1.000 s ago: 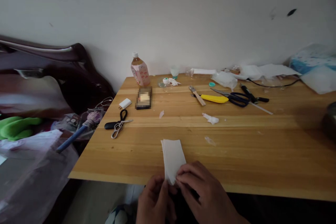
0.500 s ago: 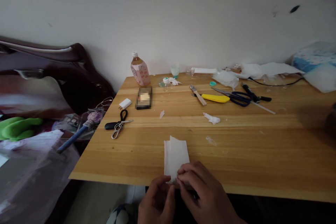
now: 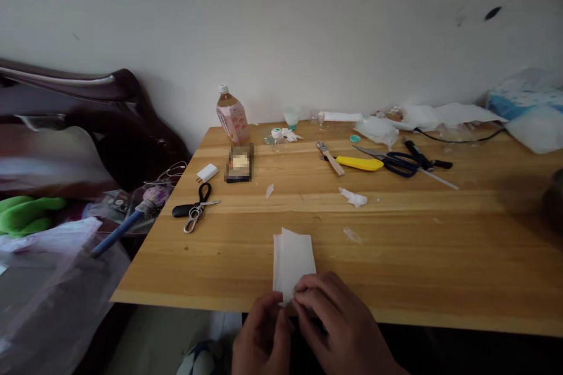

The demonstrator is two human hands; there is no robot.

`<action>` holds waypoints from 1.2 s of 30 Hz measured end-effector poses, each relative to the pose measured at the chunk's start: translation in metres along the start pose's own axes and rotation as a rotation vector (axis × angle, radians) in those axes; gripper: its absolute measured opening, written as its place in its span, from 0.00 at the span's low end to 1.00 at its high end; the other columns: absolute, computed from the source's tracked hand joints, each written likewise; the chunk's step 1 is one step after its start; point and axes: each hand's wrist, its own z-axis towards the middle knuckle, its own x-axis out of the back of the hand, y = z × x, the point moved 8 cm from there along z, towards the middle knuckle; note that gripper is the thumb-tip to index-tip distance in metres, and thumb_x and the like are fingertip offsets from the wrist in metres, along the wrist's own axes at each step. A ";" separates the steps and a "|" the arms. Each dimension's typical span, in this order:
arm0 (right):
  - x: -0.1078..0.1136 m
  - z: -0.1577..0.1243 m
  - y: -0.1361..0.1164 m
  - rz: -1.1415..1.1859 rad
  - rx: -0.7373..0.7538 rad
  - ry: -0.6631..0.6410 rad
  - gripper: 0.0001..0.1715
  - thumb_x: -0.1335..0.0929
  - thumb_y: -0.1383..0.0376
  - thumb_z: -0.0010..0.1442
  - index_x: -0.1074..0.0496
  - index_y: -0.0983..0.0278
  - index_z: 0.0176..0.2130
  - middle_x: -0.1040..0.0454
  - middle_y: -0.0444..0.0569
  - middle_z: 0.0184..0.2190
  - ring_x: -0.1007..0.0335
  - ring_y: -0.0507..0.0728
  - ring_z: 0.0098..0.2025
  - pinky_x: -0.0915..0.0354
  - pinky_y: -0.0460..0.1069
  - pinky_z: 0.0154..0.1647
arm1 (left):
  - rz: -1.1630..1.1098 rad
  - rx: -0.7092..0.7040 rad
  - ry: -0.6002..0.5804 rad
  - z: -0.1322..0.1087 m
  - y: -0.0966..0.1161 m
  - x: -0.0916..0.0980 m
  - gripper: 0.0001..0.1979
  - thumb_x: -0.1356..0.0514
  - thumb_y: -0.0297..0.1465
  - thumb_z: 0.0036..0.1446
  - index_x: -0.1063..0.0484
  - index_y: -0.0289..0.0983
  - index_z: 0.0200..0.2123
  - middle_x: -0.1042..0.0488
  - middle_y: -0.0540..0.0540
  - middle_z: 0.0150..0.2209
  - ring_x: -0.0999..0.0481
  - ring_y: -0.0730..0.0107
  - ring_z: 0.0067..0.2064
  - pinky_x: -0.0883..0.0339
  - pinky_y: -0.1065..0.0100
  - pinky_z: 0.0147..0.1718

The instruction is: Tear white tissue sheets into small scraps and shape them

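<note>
A folded piece of white paper [image 3: 295, 255] lies at the front edge of the table, its far end showing two uneven layers. My left hand [image 3: 263, 334] is at its near left corner, thumb and index finger curled and closed on the edge. From the right, my right hand [image 3: 341, 319] pinches the near edge of the same paper, fingertips together. The fingers of both hands almost meet there. What lies under the fingertips is hidden.
Scraps of white paper [image 3: 353, 197] lie beyond the hands. Farther right are a wooden-handled brush [image 3: 332, 159], a yellow utility knife [image 3: 358, 163] and dark-handled scissors [image 3: 401, 165]. On the left are keys [image 3: 196, 210], a white charger plug [image 3: 207, 173] and a drink bottle [image 3: 232, 118].
The view has shifted slightly. Both hands keep hold of the near edge of the paper, with only a tiny movement of the fingers.
</note>
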 end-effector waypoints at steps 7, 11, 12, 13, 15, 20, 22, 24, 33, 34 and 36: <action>-0.001 -0.002 -0.003 -0.049 0.036 0.017 0.10 0.36 0.75 0.65 0.28 0.64 0.40 0.24 0.50 0.36 0.28 0.56 0.36 0.28 0.51 0.37 | -0.046 0.019 -0.043 0.001 0.002 -0.008 0.24 0.30 0.52 0.47 0.25 0.37 0.34 0.19 0.46 0.30 0.20 0.66 0.32 0.28 0.70 0.34; 0.000 -0.002 -0.003 -0.052 0.028 -0.007 0.10 0.36 0.74 0.65 0.27 0.64 0.40 0.24 0.50 0.35 0.28 0.57 0.36 0.28 0.51 0.36 | -0.013 0.035 -0.076 0.005 -0.002 -0.009 0.24 0.31 0.52 0.49 0.25 0.36 0.33 0.21 0.47 0.27 0.23 0.69 0.29 0.31 0.72 0.30; 0.001 -0.002 -0.004 -0.057 0.027 -0.007 0.10 0.36 0.74 0.65 0.27 0.64 0.41 0.24 0.51 0.36 0.27 0.57 0.36 0.28 0.51 0.36 | -0.003 0.036 -0.081 0.005 -0.002 -0.009 0.23 0.32 0.52 0.49 0.25 0.36 0.33 0.21 0.47 0.27 0.23 0.69 0.29 0.32 0.72 0.30; 0.002 -0.002 -0.004 -0.063 0.031 -0.005 0.09 0.36 0.73 0.65 0.27 0.64 0.42 0.24 0.51 0.36 0.27 0.57 0.36 0.28 0.51 0.36 | 0.002 0.039 -0.083 0.005 -0.002 -0.009 0.23 0.32 0.51 0.49 0.25 0.36 0.33 0.20 0.46 0.28 0.23 0.69 0.30 0.32 0.72 0.31; 0.004 0.000 -0.007 -0.074 0.053 -0.004 0.10 0.36 0.73 0.66 0.27 0.65 0.45 0.23 0.52 0.37 0.27 0.57 0.37 0.27 0.51 0.37 | -0.001 0.050 -0.088 0.005 -0.002 -0.009 0.23 0.31 0.51 0.49 0.24 0.36 0.34 0.20 0.46 0.28 0.23 0.68 0.30 0.31 0.72 0.31; 0.000 0.003 -0.008 -0.063 0.096 -0.058 0.12 0.37 0.72 0.68 0.26 0.65 0.47 0.22 0.52 0.39 0.26 0.57 0.38 0.26 0.52 0.39 | 0.081 0.015 -0.103 0.004 0.006 -0.007 0.20 0.32 0.50 0.50 0.22 0.37 0.34 0.20 0.48 0.27 0.22 0.67 0.30 0.29 0.71 0.31; -0.001 0.003 -0.007 -0.051 0.093 -0.072 0.12 0.37 0.72 0.68 0.26 0.65 0.47 0.22 0.52 0.39 0.26 0.58 0.38 0.26 0.52 0.40 | 0.167 -0.029 -0.124 0.003 0.012 -0.006 0.18 0.34 0.48 0.53 0.21 0.38 0.34 0.21 0.49 0.25 0.22 0.67 0.28 0.30 0.72 0.30; -0.001 0.004 -0.007 -0.047 0.099 -0.079 0.13 0.37 0.72 0.68 0.26 0.65 0.47 0.22 0.52 0.38 0.26 0.58 0.38 0.26 0.52 0.40 | 0.244 -0.066 -0.141 0.003 0.016 -0.005 0.16 0.36 0.47 0.55 0.20 0.39 0.34 0.21 0.50 0.25 0.22 0.67 0.28 0.31 0.71 0.30; 0.004 0.002 -0.013 -0.152 0.182 -0.043 0.13 0.36 0.74 0.67 0.25 0.68 0.47 0.21 0.54 0.39 0.25 0.59 0.39 0.24 0.54 0.41 | 0.209 -0.041 -0.188 0.002 0.024 -0.012 0.15 0.36 0.45 0.54 0.21 0.40 0.32 0.21 0.50 0.26 0.23 0.67 0.29 0.31 0.71 0.31; 0.004 0.002 -0.013 -0.162 0.186 -0.039 0.13 0.36 0.74 0.67 0.25 0.68 0.47 0.21 0.54 0.39 0.25 0.59 0.39 0.24 0.54 0.41 | 0.177 -0.029 -0.194 0.002 0.025 -0.013 0.15 0.35 0.45 0.54 0.22 0.39 0.32 0.21 0.49 0.26 0.23 0.67 0.29 0.31 0.71 0.31; 0.005 0.001 -0.014 -0.182 0.196 -0.032 0.13 0.37 0.74 0.67 0.25 0.68 0.47 0.20 0.54 0.39 0.24 0.59 0.39 0.24 0.54 0.42 | 0.130 -0.008 -0.199 0.002 0.025 -0.014 0.15 0.34 0.45 0.53 0.22 0.38 0.32 0.21 0.49 0.26 0.23 0.68 0.30 0.31 0.72 0.31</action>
